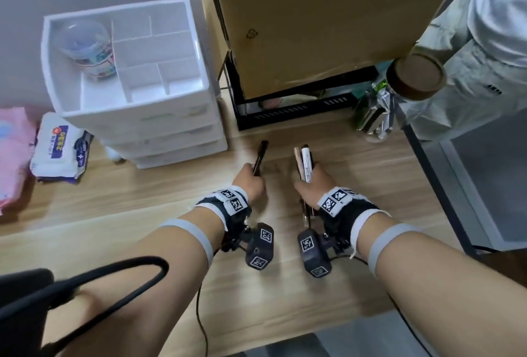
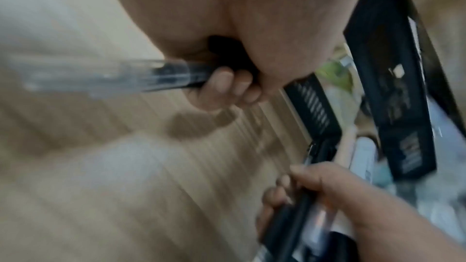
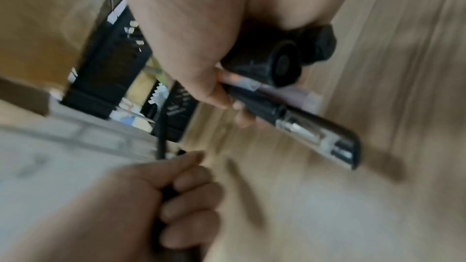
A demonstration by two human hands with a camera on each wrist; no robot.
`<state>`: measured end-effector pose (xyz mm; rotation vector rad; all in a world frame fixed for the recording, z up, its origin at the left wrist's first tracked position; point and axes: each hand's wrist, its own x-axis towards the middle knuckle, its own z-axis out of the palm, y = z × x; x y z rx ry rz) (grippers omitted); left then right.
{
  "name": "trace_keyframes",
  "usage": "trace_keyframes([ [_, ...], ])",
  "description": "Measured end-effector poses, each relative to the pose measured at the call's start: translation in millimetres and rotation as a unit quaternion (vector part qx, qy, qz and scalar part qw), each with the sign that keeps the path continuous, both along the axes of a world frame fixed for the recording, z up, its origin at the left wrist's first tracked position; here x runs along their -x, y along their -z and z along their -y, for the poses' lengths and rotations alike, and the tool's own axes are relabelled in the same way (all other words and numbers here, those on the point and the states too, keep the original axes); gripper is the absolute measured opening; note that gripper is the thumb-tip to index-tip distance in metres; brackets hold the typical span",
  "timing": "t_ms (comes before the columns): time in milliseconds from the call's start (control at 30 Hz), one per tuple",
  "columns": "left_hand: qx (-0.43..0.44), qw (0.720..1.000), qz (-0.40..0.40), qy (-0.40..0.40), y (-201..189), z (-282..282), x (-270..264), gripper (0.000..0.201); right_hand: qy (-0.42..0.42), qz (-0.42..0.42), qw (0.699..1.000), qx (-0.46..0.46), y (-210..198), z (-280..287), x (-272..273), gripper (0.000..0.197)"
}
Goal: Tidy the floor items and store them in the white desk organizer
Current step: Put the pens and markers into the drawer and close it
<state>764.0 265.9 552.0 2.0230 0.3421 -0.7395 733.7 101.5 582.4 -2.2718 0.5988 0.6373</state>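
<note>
On the wooden floor, my left hand (image 1: 251,182) grips a black pen (image 1: 261,157) that points away from me. In the left wrist view its fingers (image 2: 227,85) curl round the pen (image 2: 113,77), whose barrel looks clear and blurred. Just to the right, my right hand (image 1: 309,185) holds a bundle of pens with a white marker (image 1: 306,162) on top. The right wrist view shows that bundle (image 3: 290,119) clamped in the right hand (image 3: 221,95). The white desk organizer (image 1: 182,94) stands to the far left, with open compartments on top and drawers below.
A clear tub (image 1: 88,48) sits in the organizer's left compartment. A wipes pack (image 1: 60,148) and a pink pack (image 1: 11,154) lie left of it. A cardboard box (image 1: 313,14), a black rack (image 1: 299,111) and a brown-lidded jar (image 1: 399,85) stand ahead. A person (image 1: 484,42) is at right.
</note>
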Motion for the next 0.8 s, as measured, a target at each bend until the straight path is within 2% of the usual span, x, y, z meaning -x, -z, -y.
trace_keyframes([
  [67,0.185,0.977,-0.075,-0.080,-11.8,-8.6,13.1,0.035,0.030,0.036,0.995,-0.084,-12.8,-17.8,-4.0,0.030],
  [133,0.261,0.957,-0.093,-0.083,-32.2,-20.5,23.1,0.057,0.016,0.072,0.990,-0.120,-29.4,-46.4,-9.1,0.030],
  [267,0.254,0.961,-0.093,-0.059,-53.7,-47.7,23.0,0.081,-0.091,0.078,0.989,-0.090,-47.8,-102.7,-13.4,0.020],
  [367,0.258,0.955,-0.126,-0.075,-61.1,-83.1,22.1,0.102,-0.148,0.091,0.982,-0.078,-50.1,-142.7,-12.0,0.024],
  [400,0.269,0.950,-0.134,-0.081,-62.6,-95.0,22.4,0.101,-0.152,0.099,0.980,-0.078,-51.3,-154.3,-11.1,0.026],
  [500,0.276,0.950,-0.127,-0.070,-72.6,-122.8,23.5,0.061,-0.170,0.103,0.977,-0.070,-53.3,-180.9,-10.3,0.036],
  [533,0.268,0.954,-0.113,-0.073,-74.4,-129.1,23.8,0.054,-0.183,0.101,0.976,-0.070,-53.0,-186.8,-10.5,0.038],
  [667,0.215,0.971,-0.055,-0.092,-72.6,-153.8,23.8,0.051,-0.206,0.094,0.972,-0.061,-50.1,-213.1,-14.4,0.035],
  [800,0.261,0.950,-0.089,-0.147,-66.5,-175.2,25.6,0.047,-0.270,0.108,0.955,0.061,-41.9,-229.5,-13.2,0.042],
])
